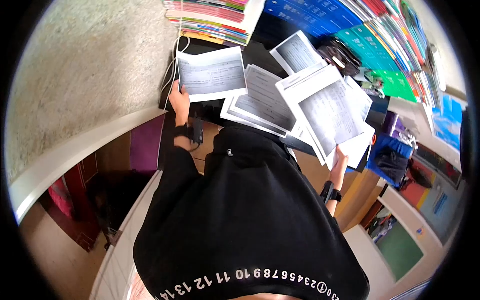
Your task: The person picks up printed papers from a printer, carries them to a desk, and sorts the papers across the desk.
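Observation:
My left hand [179, 102] grips the lower left edge of a printed sheet [212, 75], thumb on top. That sheet is slightly bowed and sits at the desk's left side. My right hand [341, 158] is closed on the lower edge of a stack of printed sheets [332, 117], tilted on the right. Between the two hands lies a pile of printed papers [262, 97], partly covered by the right-hand stack. Another printed sheet [297, 52] lies behind that stack. The fingers under the papers are hidden on both sides.
A pile of books [212, 22] stands at the back left, near a white cable [172, 67]. Blue folders [315, 15], a green folder [395, 84] and a row of books line the back right. A dark glossy case [340, 55] sits behind the papers. A wall borders the left.

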Demonstrator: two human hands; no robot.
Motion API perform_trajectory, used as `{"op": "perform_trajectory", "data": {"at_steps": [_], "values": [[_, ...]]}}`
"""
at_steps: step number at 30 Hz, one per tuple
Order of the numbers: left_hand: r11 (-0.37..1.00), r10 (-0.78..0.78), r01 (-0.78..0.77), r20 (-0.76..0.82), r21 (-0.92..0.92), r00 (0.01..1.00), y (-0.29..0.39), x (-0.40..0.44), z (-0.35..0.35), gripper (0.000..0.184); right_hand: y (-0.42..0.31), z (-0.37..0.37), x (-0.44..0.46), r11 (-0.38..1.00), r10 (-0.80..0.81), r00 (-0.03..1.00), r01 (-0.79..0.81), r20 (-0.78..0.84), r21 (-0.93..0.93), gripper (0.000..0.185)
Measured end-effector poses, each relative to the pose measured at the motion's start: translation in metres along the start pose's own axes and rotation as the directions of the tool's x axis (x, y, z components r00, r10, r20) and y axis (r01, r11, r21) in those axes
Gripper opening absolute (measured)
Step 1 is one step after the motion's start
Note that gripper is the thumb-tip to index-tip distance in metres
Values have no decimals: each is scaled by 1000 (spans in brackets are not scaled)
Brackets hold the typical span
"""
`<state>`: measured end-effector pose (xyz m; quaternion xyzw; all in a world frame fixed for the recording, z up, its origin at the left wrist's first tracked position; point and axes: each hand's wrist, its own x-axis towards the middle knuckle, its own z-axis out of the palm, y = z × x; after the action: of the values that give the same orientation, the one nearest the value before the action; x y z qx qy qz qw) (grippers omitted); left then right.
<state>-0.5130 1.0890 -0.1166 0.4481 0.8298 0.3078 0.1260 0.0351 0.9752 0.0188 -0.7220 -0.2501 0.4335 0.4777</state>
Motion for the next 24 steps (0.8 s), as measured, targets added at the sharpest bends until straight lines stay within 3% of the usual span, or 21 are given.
{"op": "perform_trajectory", "data": {"at_steps": [1,2,5,8,9,10,11,12,14,15,16,18,20,21,24], "values": [[999,-2,3,28,-41,1000,19,-4,-8,28,7,-12,1,994,-49,999,48,-4,-95,32],[993,89,-87,14,-80,996,36,-5,-17,27,-18,6,-8,983,141,988,-132,-60,128,34],[940,125,-106,39,-324,991,111,-14,-55,25,-38,12,-30,963,198,958,-150,-209,225,35],[840,257,-144,149,-524,955,142,-26,-47,26,-12,-20,-20,950,260,964,-244,-61,194,36],[805,297,-138,190,-577,936,140,-32,-30,25,15,-37,-8,957,185,981,-166,-59,237,38],[743,263,-16,269,-669,926,152,-42,-16,24,15,-34,-7,991,109,994,-108,-11,78,34],[713,294,105,431,-694,853,162,-51,-7,23,10,-23,-9,996,61,998,-60,-10,68,32],[694,328,225,579,-683,746,168,-56,4,23,22,-28,-1,983,181,983,-181,-6,25,24],[788,322,261,735,-557,597,171,-72,29,22,22,-7,-3,959,282,960,-282,5,42,19],[770,328,345,796,-538,510,184,-81,27,23,21,4,-5,947,315,949,-316,33,52,17],[683,400,425,791,-594,464,182,-91,38,26,24,12,-5,938,336,939,-340,70,63,15],[557,265,717,908,-419,325,165,-100,65,28,40,21,-2,924,355,920,-373,169,88,27],[694,245,624,933,-359,264,151,-98,90,33,74,22,7,905,377,910,-402,173,140,31],[729,271,584,933,-358,235,149,-98,99,35,87,23,11,935,318,938,-334,139,117,35],[768,263,560,950,-311,167,157,-102,101,40,116,18,24,902,397,913,-407,92,142,36]]}}
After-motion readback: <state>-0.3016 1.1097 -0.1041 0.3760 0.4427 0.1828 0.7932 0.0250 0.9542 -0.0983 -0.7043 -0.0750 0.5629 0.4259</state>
